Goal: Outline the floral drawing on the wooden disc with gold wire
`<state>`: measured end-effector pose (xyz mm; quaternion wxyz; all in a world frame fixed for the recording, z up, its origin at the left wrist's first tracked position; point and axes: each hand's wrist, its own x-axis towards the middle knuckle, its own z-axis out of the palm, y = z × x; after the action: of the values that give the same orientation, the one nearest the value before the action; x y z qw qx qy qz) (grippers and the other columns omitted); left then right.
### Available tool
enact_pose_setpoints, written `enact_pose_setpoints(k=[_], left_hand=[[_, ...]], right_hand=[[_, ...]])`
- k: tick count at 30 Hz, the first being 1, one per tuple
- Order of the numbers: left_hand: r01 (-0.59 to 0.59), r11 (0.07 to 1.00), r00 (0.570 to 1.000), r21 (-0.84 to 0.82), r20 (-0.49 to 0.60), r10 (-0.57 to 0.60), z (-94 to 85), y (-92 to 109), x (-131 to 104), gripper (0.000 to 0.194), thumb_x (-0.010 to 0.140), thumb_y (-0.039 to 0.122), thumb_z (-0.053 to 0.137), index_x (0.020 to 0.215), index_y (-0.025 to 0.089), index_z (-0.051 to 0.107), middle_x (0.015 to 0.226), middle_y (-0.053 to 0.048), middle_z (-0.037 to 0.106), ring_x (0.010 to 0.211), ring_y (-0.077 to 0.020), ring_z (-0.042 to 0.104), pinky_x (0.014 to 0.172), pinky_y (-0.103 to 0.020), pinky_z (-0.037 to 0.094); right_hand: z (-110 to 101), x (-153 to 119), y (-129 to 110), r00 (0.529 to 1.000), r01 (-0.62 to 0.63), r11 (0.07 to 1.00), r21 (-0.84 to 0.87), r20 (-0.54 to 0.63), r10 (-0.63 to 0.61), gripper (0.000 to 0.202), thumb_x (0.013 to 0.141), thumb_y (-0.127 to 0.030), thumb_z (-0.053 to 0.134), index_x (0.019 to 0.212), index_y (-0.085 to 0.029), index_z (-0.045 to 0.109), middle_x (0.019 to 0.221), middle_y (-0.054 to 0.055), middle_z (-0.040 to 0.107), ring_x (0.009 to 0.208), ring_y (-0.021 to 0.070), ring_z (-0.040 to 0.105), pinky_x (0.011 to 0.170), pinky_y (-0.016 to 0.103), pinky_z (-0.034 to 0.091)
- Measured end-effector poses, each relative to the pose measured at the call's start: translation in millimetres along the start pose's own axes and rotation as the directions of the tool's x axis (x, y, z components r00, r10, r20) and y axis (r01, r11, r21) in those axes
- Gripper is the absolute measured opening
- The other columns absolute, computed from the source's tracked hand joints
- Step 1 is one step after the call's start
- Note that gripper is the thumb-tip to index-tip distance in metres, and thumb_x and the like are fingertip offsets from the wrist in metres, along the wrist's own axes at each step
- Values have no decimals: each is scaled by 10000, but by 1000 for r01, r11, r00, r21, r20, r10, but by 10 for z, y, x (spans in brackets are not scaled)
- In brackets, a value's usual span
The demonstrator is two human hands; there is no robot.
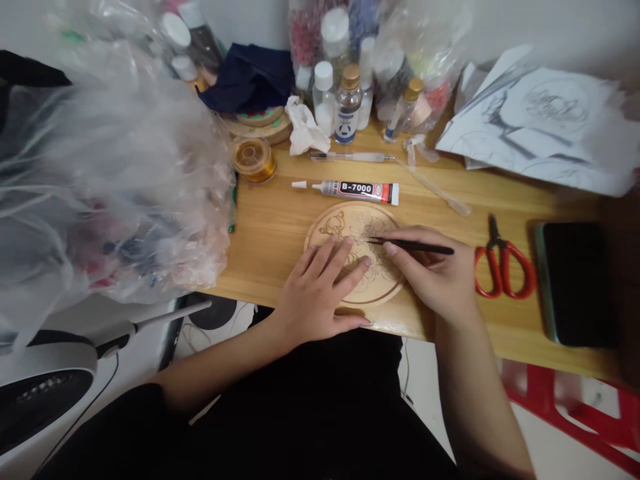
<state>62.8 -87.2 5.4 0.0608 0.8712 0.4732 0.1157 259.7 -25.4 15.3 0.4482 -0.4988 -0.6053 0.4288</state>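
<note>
A round wooden board (373,293) lies at the table's front edge, with fine line drawings on its face. Part of the drawing at its upper left is traced in what looks like gold wire (331,227). My left hand (320,287) rests flat on the board's left side, fingers spread, covering part of the design. Pinched in my right hand (434,267) is a pair of slim black tweezers (417,245), their tips over the middle of the board. Just behind the board lies a B-7000 glue tube (357,190), its white cap (299,185) off beside the nozzle.
Red-handled scissors (505,267) and a dark phone (577,283) lie on the right. A gold wire spool (255,160), a pen (353,157), small bottles (347,107) and drawn-on papers (540,127) line the back. Bulky plastic bags (125,173) crowd the left.
</note>
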Motion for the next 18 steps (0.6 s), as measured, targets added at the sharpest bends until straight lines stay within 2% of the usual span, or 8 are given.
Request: enact_pose_setpoints(k=[7,13,18], left_hand=[[-18,998,999,-61,-45,15,14,-33,-8,829,827,643,676,1481,179,463,1584,-218,356,1457,-404,339,1154,-535,306],[-4,998,1000,-61,-25,3,20,-29,12,773,858,662,620,1468,207,485,1576,-164,400,1437,-396,359,1137,-547,323],[20,999,997,-49,-74,-23,21,-12,32,758,855,678,612,1439,204,520,1529,-138,477,1400,-372,417,1121,-502,357]], right_hand=[[-3,5,9,1000,2,1000,17,-1,-2,131,786,-194,764,904,-251,778,908,20,787,846,166,746,727,283,627],[1,5,4,1000,-15,999,28,-22,16,118,779,-204,769,886,-253,780,899,22,786,843,180,746,736,305,627],[3,4,7,1000,-17,999,33,-7,17,131,787,-191,761,904,-247,782,912,24,787,852,171,744,742,293,622]])
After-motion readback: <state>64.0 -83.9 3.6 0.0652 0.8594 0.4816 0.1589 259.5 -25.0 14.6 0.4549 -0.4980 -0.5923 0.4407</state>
